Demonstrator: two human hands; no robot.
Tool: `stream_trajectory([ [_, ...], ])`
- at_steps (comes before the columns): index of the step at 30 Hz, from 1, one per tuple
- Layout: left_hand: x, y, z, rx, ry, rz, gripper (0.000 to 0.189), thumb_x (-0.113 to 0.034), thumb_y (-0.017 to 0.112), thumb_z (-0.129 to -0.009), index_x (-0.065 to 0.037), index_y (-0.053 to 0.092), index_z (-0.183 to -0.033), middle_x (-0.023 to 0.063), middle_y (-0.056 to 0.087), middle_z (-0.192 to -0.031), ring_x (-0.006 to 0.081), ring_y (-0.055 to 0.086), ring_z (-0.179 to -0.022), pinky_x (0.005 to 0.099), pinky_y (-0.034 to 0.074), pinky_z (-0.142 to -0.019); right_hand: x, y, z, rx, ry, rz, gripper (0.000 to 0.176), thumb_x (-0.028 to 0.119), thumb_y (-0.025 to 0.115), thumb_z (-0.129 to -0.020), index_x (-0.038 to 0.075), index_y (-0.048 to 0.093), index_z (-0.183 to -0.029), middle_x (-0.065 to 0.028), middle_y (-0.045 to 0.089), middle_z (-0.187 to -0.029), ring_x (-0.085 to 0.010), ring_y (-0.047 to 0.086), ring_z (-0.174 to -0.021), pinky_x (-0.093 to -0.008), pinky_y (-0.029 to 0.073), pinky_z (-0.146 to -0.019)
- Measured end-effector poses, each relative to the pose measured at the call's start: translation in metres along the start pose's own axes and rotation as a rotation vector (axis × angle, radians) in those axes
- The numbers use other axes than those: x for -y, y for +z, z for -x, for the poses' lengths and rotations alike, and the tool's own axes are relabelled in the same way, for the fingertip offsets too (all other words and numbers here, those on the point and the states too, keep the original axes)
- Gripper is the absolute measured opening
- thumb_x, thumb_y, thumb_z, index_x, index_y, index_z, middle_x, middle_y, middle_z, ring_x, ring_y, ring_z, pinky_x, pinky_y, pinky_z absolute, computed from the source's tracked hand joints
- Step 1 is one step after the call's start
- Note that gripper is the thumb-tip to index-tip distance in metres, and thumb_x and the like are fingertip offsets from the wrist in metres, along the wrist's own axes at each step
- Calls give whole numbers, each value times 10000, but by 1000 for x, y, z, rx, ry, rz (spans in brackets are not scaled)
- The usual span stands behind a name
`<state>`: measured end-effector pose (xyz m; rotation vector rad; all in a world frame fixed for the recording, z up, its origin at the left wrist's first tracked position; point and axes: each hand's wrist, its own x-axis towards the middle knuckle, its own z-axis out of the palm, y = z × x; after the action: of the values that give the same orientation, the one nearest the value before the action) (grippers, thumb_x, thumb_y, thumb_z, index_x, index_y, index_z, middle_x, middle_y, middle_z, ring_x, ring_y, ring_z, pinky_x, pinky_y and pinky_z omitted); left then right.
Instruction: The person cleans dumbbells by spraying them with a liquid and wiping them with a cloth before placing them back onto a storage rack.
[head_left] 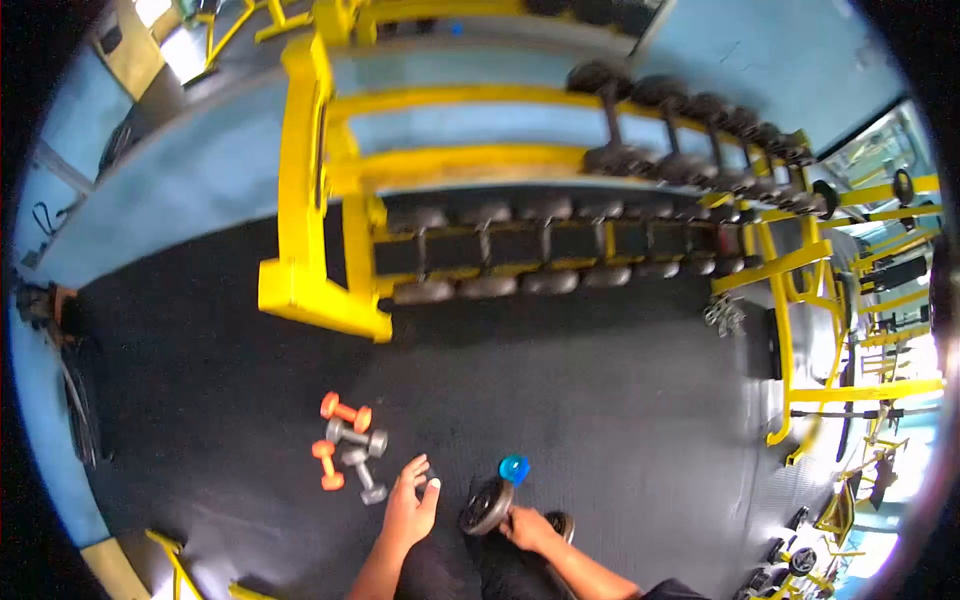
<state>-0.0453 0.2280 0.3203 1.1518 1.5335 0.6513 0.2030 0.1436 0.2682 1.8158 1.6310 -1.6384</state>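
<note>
My right hand (530, 528) is wrapped round the handle of a dark dumbbell (487, 507), low in the view near my legs. One large round head of it shows left of the hand, the other to the right. Just above it on the floor is a small blue object (514, 468). My left hand (411, 502) is held up with its fingers apart and nothing in it. To its left lie orange dumbbells (346, 411) and grey dumbbells (357, 438), close together on the black floor.
A yellow rack (300, 285) with rows of dark dumbbells (485, 250) stands ahead. More yellow gym equipment (785, 340) is at the right. Metal pieces (724, 315) lie by its base. Part of a yellow frame (175, 560) shows at lower left.
</note>
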Motion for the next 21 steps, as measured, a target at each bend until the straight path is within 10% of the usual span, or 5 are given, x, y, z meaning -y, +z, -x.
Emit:
stream_trajectory([
  [9,-240,-29,-281,-165,659,-671,615,-212,684,-848,-63,428,-1387,281,343,-1474,461,373,-1344,487,310,-1138,68,-166,55,-269,143,-138,409,316,632,-903,-27,551,-1112,-289,668,-990,-462,632,-981,-538,503,-844],
  [12,-278,-39,-398,-255,737,-1002,630,-389,712,-826,-71,517,-1334,205,502,-1389,405,474,-1276,502,340,-1103,79,-214,23,-311,195,-164,416,317,644,-893,-68,577,-1036,-313,657,-958,-476,625,-969,-535,503,-838],
  [14,-320,-43,-438,102,316,-1152,546,-506,670,-836,-51,666,-1139,195,665,-1148,381,607,-1111,495,436,-1008,95,-248,-1,-424,136,-129,407,306,652,-884,-88,600,-975,-330,647,-958,-481,624,-953,-527,506,-835],
  [21,-318,-39,-478,271,231,-1046,545,-593,621,-841,-69,729,-945,184,709,-949,381,672,-931,488,536,-803,211,-409,-73,-612,-223,-158,254,167,645,-846,-36,627,-998,-298,643,-972,-473,602,-967,-505,502,-830],
])
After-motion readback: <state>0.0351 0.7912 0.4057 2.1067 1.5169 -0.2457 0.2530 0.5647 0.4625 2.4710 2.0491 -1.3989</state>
